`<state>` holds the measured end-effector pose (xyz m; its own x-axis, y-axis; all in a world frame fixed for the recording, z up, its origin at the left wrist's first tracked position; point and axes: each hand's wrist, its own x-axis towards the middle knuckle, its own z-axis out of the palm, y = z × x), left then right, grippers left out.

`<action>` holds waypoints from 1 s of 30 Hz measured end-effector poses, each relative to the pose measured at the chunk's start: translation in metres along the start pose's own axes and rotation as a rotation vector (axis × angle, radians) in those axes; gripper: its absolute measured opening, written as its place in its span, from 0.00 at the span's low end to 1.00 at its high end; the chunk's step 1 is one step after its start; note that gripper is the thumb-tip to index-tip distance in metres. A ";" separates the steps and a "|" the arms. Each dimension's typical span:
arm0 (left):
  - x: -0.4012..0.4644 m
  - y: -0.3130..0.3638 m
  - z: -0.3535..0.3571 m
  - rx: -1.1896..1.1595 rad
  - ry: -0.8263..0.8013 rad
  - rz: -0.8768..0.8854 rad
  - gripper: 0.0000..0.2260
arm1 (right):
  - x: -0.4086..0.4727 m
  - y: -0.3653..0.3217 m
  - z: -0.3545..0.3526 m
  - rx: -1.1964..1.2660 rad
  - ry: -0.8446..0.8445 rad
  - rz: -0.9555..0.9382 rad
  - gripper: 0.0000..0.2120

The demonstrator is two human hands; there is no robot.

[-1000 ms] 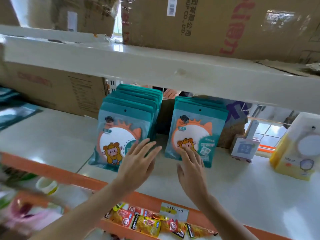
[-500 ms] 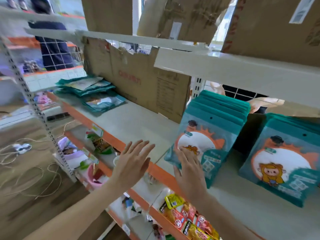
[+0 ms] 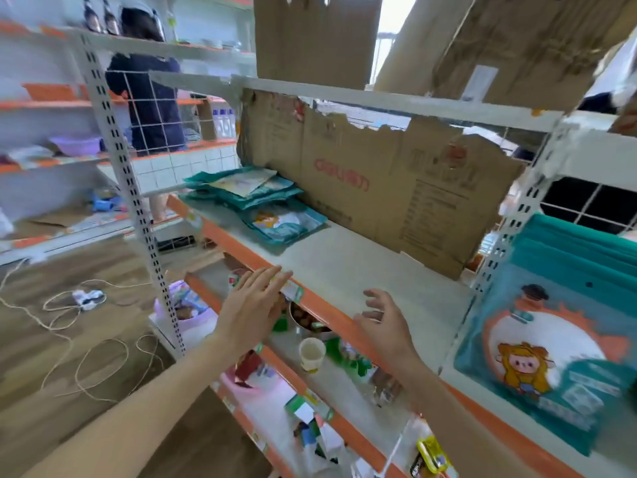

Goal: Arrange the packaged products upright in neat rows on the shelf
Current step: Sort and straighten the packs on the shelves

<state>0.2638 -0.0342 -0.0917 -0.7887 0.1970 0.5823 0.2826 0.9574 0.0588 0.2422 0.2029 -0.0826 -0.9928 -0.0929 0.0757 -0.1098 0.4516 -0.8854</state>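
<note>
Bare hands, left (image 3: 253, 307) flat, right (image 3: 386, 327) curled, hover empty above shelf (image 3: 358, 270).

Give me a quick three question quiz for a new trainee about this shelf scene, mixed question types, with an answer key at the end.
1. True or false: the left hand is holding a teal packet.
2. Multiple choice: how do the teal packets at the far left of the shelf lie? A) upright in a row B) flat in a loose pile C) hanging from hooks
3. Fill in: the upright teal packets at the right stand beyond the white perforated ____ from the bare shelf space.

Key: 1. False, both the left hand and the right hand are open and empty. 2. B. 3. Post.
</note>
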 end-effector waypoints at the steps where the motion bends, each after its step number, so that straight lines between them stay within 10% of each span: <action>1: 0.000 -0.013 0.001 0.012 -0.023 -0.004 0.21 | 0.005 -0.003 0.010 0.022 -0.002 0.016 0.20; 30: 0.160 -0.209 0.153 0.162 -0.240 0.068 0.36 | 0.252 -0.007 0.138 0.559 -0.175 0.327 0.18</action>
<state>-0.0051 -0.1707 -0.1350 -0.8830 0.2877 0.3709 0.2637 0.9577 -0.1152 -0.0009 0.0540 -0.1202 -0.9432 -0.1934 -0.2703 0.2833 -0.0426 -0.9581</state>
